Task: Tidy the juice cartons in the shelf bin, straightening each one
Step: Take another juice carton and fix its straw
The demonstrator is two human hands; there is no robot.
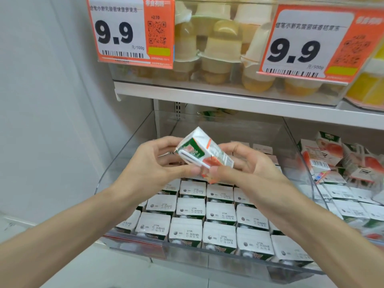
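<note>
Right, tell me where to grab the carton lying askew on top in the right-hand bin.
Pinch the askew carton across its two long side faces, coming from above and in front: it lies on the upright cartons, broad face up, and the clear bin wall blocks its left.

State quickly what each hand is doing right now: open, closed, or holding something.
Left hand: holding the juice carton, fingers curled round it.
Right hand: holding the same carton.
</note>
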